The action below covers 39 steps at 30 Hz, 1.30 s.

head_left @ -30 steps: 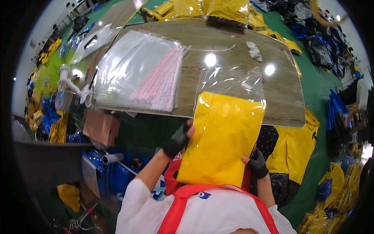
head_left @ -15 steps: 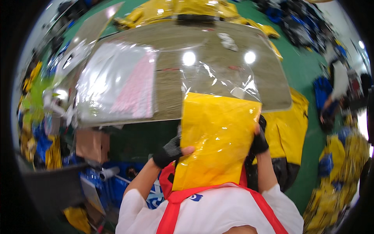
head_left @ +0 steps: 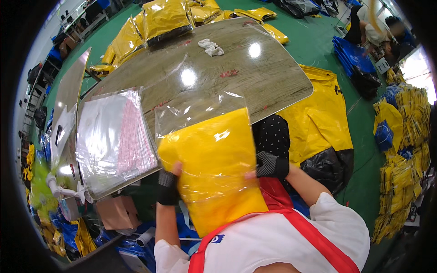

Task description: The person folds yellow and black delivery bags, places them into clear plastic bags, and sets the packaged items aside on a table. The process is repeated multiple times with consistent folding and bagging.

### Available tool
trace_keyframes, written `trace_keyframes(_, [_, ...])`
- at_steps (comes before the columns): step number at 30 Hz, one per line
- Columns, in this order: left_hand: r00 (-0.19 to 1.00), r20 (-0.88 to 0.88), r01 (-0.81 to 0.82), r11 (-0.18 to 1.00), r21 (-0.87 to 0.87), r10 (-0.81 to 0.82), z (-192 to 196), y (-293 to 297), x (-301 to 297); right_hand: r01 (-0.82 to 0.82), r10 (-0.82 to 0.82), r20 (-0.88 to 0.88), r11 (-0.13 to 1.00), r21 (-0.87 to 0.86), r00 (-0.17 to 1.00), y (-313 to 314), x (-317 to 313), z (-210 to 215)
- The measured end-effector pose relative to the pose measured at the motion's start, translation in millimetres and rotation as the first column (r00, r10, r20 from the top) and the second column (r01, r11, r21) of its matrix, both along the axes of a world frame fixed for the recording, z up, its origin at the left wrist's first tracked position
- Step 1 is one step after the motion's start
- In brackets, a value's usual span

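Close in front of me, I hold a flat folded yellow sheet [head_left: 227, 211] sleeved in a clear plastic bag [head_left: 200, 109]. The bag's transparent far end reaches past the yellow over the table edge, while the sheet's near end shows below the bag's wrinkled edge, close to my red apron. My left hand [head_left: 168, 183], in a dark fingerless glove, is closed on the left side with its thumb on top. Gloved alike, my right hand [head_left: 271, 164] grips the right side, thumb on top; its other fingers are partly hidden.
A wood-patterned table [head_left: 259, 82] lies ahead, bearing a stack of clear bags [head_left: 109, 136] and a crumpled white cloth [head_left: 210, 47]. Yellow packages [head_left: 168, 20] are piled at the far side. A yellow-and-black bag [head_left: 318, 123] lies right; a cardboard box [head_left: 117, 213] stands left below the table.
My view has turned, so the table appears shifted left and tilted. The yellow sheet and bag now slant the other way, still held in both hands.
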State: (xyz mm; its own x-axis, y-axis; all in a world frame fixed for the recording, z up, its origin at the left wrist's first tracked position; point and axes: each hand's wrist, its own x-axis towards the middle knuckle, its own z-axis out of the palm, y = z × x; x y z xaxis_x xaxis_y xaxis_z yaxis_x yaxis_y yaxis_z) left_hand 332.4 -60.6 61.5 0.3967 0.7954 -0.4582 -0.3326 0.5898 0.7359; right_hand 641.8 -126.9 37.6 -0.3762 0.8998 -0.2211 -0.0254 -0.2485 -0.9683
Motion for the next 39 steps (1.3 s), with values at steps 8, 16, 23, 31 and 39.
trace_keyframes(8, [0.977,0.207,0.053,0.999,-0.003,-0.051,6.1,34.3,7.0,0.083,-0.083,0.002,0.988,-0.134,0.997,23.7,5.3,10.6])
trace_keyframes(16, [0.987,-0.088,0.14,0.987,0.076,-0.133,-66.3,-35.2,5.5,0.249,-0.307,-0.186,0.927,-0.281,0.933,-16.7,7.1,-27.6])
trace_keyframes(23, [0.895,-0.228,0.424,0.89,0.169,-0.384,-62.0,-95.1,-16.9,0.131,-0.13,0.051,0.991,-0.002,0.99,-97.8,4.1,-4.2])
trace_keyframes(31, [0.792,-0.608,0.457,0.723,0.518,-0.065,-82.9,-29.6,98.0,0.615,-0.683,-0.099,0.574,0.54,0.724,8.4,16.3,66.5])
trace_keyframes(39, [0.49,-0.461,0.863,-0.339,0.374,0.739,136.7,62.9,125.2,0.216,-0.697,0.122,0.377,0.901,0.706,21.7,50.5,71.7])
